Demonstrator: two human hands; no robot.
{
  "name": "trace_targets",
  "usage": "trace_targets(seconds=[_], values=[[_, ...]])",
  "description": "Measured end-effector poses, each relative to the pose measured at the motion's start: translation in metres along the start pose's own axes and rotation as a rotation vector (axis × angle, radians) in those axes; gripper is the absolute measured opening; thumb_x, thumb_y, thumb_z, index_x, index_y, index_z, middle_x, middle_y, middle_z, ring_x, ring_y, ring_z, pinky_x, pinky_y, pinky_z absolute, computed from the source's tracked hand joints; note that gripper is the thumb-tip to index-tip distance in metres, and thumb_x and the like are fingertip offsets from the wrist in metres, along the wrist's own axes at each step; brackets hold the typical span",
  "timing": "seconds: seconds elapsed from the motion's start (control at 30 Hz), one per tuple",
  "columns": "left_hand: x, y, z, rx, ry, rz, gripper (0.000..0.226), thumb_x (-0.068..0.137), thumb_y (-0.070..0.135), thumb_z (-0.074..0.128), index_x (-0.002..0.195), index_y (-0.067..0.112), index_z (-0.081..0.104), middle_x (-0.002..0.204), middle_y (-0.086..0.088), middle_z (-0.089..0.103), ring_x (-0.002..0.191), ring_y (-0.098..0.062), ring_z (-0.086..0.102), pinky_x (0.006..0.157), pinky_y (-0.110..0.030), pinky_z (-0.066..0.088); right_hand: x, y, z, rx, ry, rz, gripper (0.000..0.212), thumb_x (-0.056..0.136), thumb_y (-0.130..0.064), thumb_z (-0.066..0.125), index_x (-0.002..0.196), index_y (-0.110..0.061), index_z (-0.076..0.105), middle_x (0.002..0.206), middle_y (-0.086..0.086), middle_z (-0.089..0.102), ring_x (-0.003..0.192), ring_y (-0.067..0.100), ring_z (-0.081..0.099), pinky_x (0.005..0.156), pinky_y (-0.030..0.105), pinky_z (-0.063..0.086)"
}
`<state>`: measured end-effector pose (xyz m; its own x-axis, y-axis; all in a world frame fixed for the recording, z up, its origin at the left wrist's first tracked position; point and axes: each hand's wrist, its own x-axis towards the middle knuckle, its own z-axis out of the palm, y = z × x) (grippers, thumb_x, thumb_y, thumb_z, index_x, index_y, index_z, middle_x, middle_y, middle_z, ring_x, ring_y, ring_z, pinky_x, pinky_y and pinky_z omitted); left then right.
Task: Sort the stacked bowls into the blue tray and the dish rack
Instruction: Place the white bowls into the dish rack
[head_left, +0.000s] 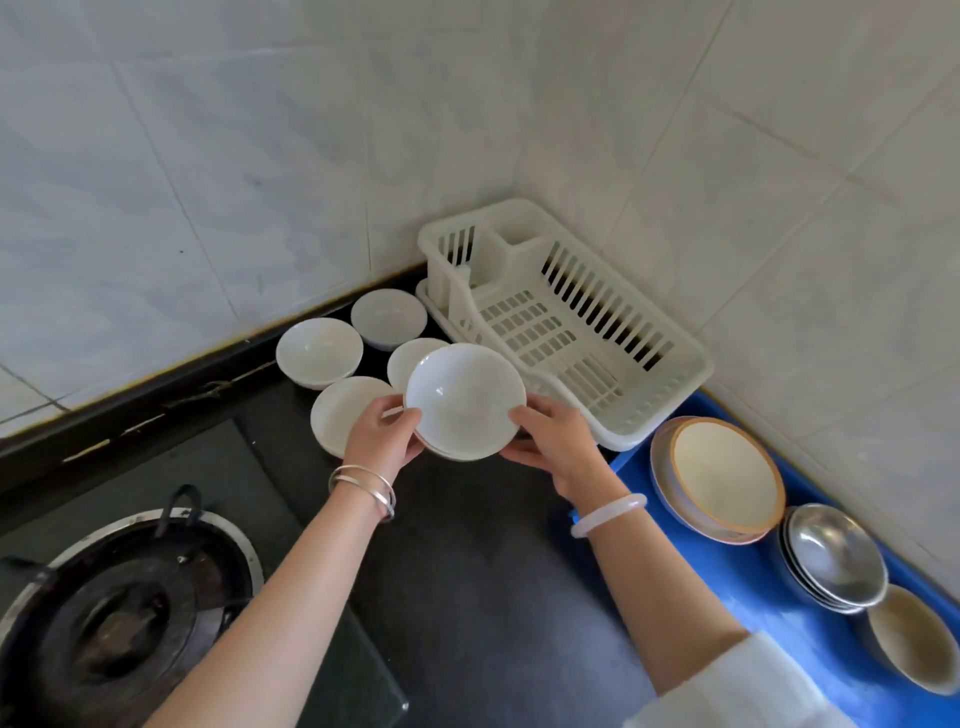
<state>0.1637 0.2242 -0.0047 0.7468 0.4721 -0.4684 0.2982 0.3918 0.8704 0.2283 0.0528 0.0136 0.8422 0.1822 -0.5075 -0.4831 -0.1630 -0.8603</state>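
Placing step, by my reading: left hand (384, 439) and right hand (553, 441) each clamp the rim of one white bowl (465, 400), thumb on top, fingers under; it hangs above the dark counter (467, 571), just left of the dish rack (675, 364); four small white bowls (318, 352) sit behind it; blue tray (737, 587) carries larger bowls (727, 473); next move, I judge, calls for carrying it right and lowering it level into the rack.
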Motion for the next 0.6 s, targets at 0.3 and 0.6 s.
trace_targets(seconds=[0.3,0.6], values=[[0.066,0.061,0.106,0.243,-0.170,0.139,0.024,0.087,0.016,0.054,0.110,0.011,0.059,0.086,0.002,0.062,0.083,-0.019,0.062,0.076,-0.034,0.058,0.055,-0.067,-0.061,0.162,0.116,-0.101,0.023,0.089,-0.010,0.058,0.111,-0.016,0.066,0.094,0.007,0.072,0.072,0.021,0.074,0.062,0.026,0.060],[0.148,0.044,0.168,0.391,-0.129,0.084,0.020,0.085,0.013,0.054,0.102,0.007,0.063,0.106,-0.018,0.066,0.099,-0.035,0.063,0.091,-0.047,0.051,0.152,-0.072,-0.087,0.094,0.206,-0.019,0.027,0.091,-0.012,0.058,0.118,-0.009,0.062,0.097,0.009,0.070,0.078,0.021,0.072,0.063,0.029,0.060]])
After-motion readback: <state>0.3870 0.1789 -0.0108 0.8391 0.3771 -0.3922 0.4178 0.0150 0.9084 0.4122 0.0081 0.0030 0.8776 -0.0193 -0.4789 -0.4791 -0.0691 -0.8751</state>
